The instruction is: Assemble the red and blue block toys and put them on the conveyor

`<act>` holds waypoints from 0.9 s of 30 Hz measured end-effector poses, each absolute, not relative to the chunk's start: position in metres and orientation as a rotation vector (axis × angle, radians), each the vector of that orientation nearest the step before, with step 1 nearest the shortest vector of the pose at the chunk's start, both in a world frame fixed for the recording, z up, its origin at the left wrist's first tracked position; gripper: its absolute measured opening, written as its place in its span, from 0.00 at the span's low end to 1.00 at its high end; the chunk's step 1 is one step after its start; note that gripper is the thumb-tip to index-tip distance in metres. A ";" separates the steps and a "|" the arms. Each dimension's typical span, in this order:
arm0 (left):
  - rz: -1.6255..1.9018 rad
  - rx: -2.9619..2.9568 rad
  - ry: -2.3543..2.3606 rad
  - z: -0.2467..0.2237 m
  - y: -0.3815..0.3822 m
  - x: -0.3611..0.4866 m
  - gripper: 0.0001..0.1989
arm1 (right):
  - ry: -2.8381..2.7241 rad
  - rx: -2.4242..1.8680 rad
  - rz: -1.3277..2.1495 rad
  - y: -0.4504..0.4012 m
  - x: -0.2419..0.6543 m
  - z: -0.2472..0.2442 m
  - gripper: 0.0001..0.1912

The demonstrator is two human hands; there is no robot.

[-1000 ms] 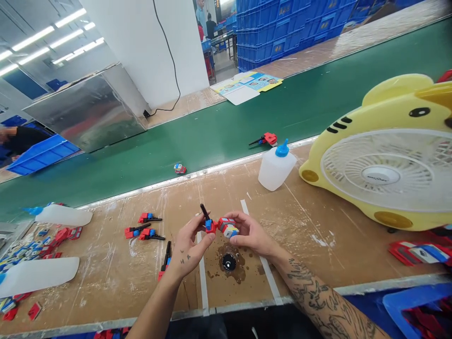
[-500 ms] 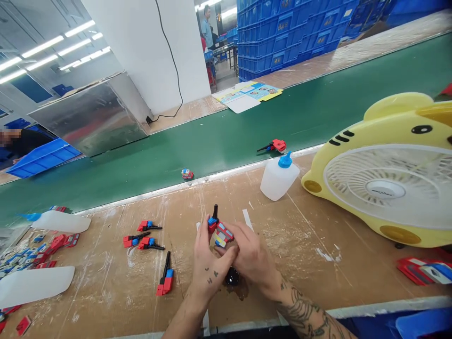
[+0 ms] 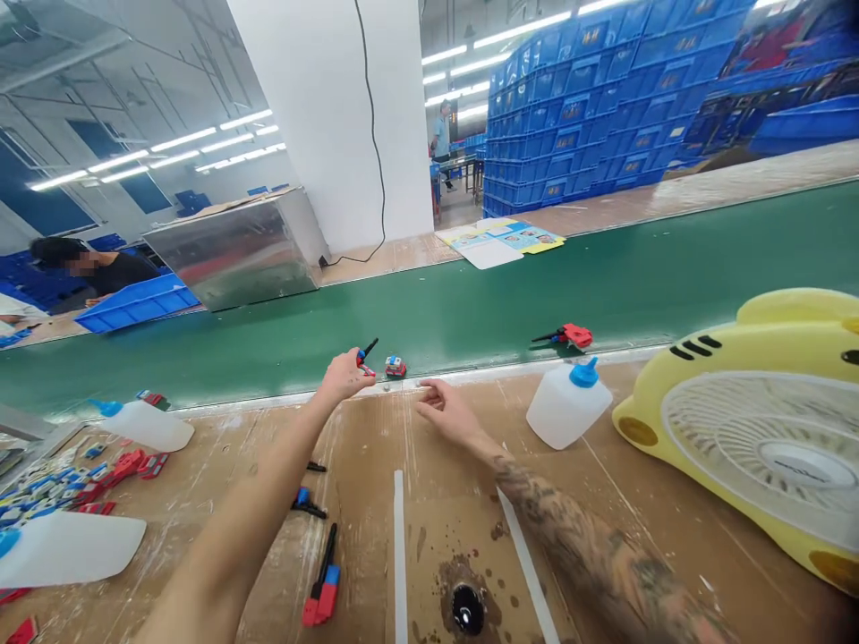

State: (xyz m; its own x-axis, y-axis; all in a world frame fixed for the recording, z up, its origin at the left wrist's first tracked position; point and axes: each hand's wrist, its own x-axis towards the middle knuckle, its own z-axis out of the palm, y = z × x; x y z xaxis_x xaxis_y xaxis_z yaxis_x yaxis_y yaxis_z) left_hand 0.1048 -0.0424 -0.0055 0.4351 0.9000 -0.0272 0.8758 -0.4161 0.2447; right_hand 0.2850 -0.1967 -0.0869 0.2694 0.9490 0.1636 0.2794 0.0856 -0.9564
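Observation:
My left hand (image 3: 344, 377) is stretched out to the edge of the green belt. Its fingers are closed on a small red and blue toy part (image 3: 363, 358) with a black rod sticking out; most of the part is hidden by the hand. Just right of it, a small red, white and blue toy block (image 3: 395, 366) sits on the belt. My right hand (image 3: 451, 413) hovers over the table's far edge near that block, fingers apart, holding nothing. Below my arms, a red and blue part with a black rod (image 3: 323, 581) lies on the cardboard, and similar ones are partly hidden by my left forearm.
A yellow fan (image 3: 644, 394) and a white bottle with blue cap (image 3: 567, 411) stand to the right. More bottles (image 3: 151, 427) lie at left beside a pile of toy parts (image 3: 57, 478). A black round object (image 3: 468, 610) sits near the front. A co-worker (image 3: 100, 268) is across the belt (image 3: 456, 309).
My hands have parted and reached forward from the table to the belt edge; the left carries the rod part. The small block is no longer between my hands. The camera view has tilted up.

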 end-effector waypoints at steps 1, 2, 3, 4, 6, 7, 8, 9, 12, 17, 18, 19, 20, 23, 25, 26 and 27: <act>0.062 2.475 1.563 -0.004 -0.026 0.108 0.20 | -1.234 -1.442 0.742 -0.176 0.284 -0.086 0.19; -0.036 2.480 1.570 -0.005 -0.012 0.111 0.17 | -1.237 -1.462 0.708 -0.157 0.283 -0.086 0.19; -0.123 2.481 1.575 -0.007 -0.001 0.115 0.15 | -1.236 -1.486 0.670 -0.139 0.281 -0.085 0.20; -0.195 2.480 1.580 -0.010 0.008 0.118 0.14 | -1.231 -1.513 0.631 -0.122 0.280 -0.084 0.21; -0.297 2.471 1.589 -0.019 0.020 0.126 0.14 | -1.220 -1.561 0.583 -0.097 0.279 -0.085 0.22; -0.329 2.462 1.594 -0.024 0.025 0.129 0.14 | -1.215 -1.578 0.579 -0.088 0.280 -0.086 0.20; -0.351 2.450 1.598 -0.029 0.030 0.131 0.15 | -1.210 -1.588 0.589 -0.082 0.282 -0.089 0.17; -0.368 2.433 1.600 -0.034 0.033 0.133 0.15 | -1.205 -1.588 0.606 -0.079 0.284 -0.091 0.14; -0.368 2.382 1.595 -0.044 0.041 0.134 0.15 | -1.178 -1.514 0.688 -0.085 0.290 -0.099 0.13; -0.207 2.384 1.573 -0.048 0.030 0.130 0.21 | -1.048 -1.287 0.882 -0.148 0.292 -0.104 0.29; -0.163 2.402 1.569 -0.045 0.024 0.128 0.25 | -1.017 -1.253 0.923 -0.166 0.292 -0.105 0.30; -0.119 2.425 1.566 -0.040 0.014 0.125 0.31 | -0.969 -1.211 0.973 -0.184 0.292 -0.105 0.31; -0.073 2.453 1.566 -0.034 0.003 0.121 0.36 | -0.897 -1.158 1.032 -0.203 0.292 -0.106 0.31; 0.033 2.556 1.552 -0.012 -0.051 0.093 0.36 | -0.579 -0.949 1.241 -0.258 0.293 -0.106 0.28; 0.034 2.610 1.511 -0.003 -0.102 0.061 0.25 | -0.399 -0.820 1.373 -0.290 0.291 -0.105 0.25; -0.003 2.622 1.479 -0.002 -0.131 0.042 0.21 | -0.343 -0.769 1.428 -0.304 0.290 -0.104 0.24; -0.056 2.618 1.457 -0.003 -0.159 0.022 0.19 | -0.307 -0.725 1.471 -0.316 0.287 -0.103 0.24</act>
